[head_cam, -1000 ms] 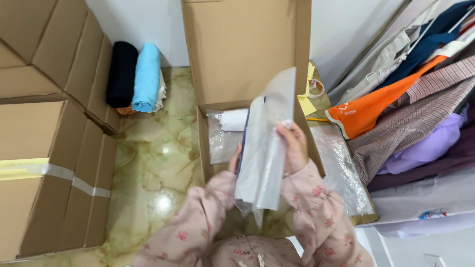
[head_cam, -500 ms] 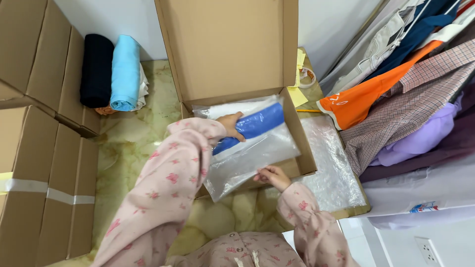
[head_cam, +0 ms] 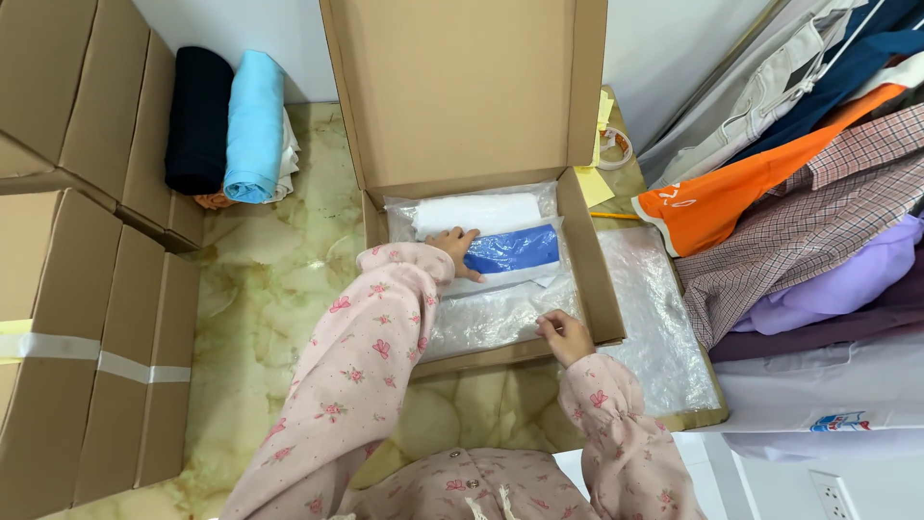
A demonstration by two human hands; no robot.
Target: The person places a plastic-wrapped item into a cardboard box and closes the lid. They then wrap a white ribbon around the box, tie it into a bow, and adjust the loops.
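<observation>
Two bagged garments [head_cam: 500,248] (white, blue) inside open cardboard box [head_cam: 589,279].

Marble floor [head_cam: 260,289]: open cardboard box [head_cam: 462,96], fabric rolls [head_cam: 231,125], stacked cartons [head_cam: 67,289].

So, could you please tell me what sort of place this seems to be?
Probably a small clothing packing room: an open brown cardboard mailer box holds plastic-bagged folded garments, sealed cardboard cartons stack alongside, and shirts hang by the wall.

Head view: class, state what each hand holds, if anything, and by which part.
Left hand rests flat on the blue bagged item, no grip. Right hand pinches the clear plastic bag at its near right corner.
</observation>
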